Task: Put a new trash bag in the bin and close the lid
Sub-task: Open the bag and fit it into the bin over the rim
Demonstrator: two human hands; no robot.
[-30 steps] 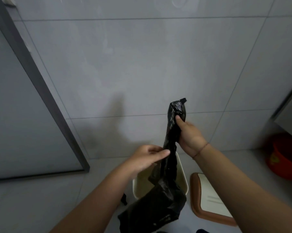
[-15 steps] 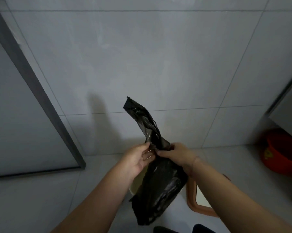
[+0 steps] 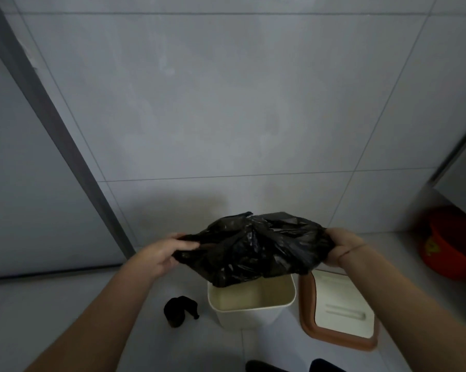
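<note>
- Two hands hold the black trash bag stretched between them, above the bin.
- My left hand has its fingers curled shut on the bag's left edge, thumb on top of the plastic.
- My right hand grips the bag's right edge, fingers folded under the plastic and out of sight.
- The bag is crumpled and spread wide, its lowest fold hanging just over the far rim of the bin; I cannot tell whether it touches the rim.
- The bin is cream-coloured, open at the top, and stands on the floor near the foot of the tiled wall.
- The lid, cream with a brown frame, lies flat on the floor just beside the bin, on its right.
- A small dark bundle lies on the floor to the left of the bin, apart from it.
- A red basin sits on the floor by the right-hand wall, well apart from the bin.
</note>
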